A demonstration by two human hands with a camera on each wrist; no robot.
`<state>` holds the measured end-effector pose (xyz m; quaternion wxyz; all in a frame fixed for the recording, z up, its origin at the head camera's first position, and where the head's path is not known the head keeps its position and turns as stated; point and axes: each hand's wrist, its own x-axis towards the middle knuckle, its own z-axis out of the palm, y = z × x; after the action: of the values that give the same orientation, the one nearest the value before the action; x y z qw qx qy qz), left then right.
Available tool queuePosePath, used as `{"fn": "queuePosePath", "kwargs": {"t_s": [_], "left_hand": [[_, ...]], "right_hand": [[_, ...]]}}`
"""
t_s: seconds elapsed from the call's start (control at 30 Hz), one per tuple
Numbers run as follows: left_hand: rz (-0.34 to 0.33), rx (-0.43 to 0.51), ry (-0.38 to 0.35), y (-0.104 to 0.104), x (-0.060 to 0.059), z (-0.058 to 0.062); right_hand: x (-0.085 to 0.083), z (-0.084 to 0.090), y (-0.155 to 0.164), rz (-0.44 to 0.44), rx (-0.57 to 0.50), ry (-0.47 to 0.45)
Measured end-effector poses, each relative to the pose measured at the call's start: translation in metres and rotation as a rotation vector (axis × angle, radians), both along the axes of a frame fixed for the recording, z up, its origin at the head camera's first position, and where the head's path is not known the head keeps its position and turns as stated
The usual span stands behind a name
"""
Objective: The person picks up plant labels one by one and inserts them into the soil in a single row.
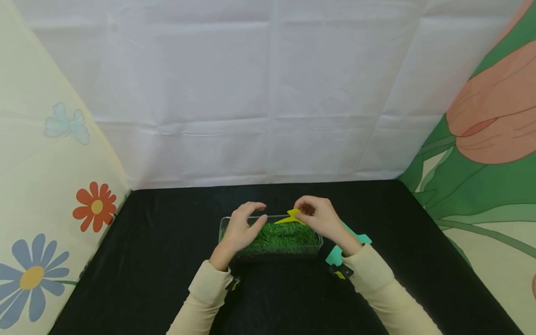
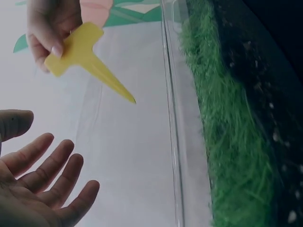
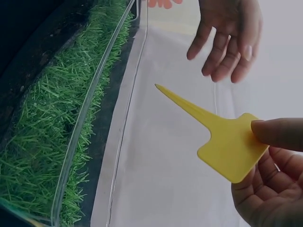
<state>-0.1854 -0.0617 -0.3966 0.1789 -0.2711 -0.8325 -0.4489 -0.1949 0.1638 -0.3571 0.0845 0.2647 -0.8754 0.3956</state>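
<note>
My right hand pinches a yellow T-shaped plant label by its broad head, between thumb and fingers. The label's pointed stem aims toward my left hand, above the far part of a clear plastic box. Green grass fills the top of this box, over dark soil. My left hand hovers over the box's left end, fingers spread and slightly bent, with nothing in them. A gap separates it from the label's tip.
Teal flat pieces lie beside the box's right end, partly hidden under my right forearm. A black cloth covers the table. A white sheet hangs behind, with flower-printed cloths at both sides.
</note>
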Motion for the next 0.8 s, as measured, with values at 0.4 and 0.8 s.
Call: {"fn": "queuePosePath", "kwargs": {"t_s": [0.4,0.8], "left_hand": [[-0.096,0.004,0.071,0.027,-0.005,0.005],[-0.069,0.031,0.085,0.038,-0.01,0.005]], "right_hand": [[-0.005,-0.002,-0.009,0.031,0.019,0.028],[-0.006,-0.003,-0.015,0.049,-0.002,0.018]]}}
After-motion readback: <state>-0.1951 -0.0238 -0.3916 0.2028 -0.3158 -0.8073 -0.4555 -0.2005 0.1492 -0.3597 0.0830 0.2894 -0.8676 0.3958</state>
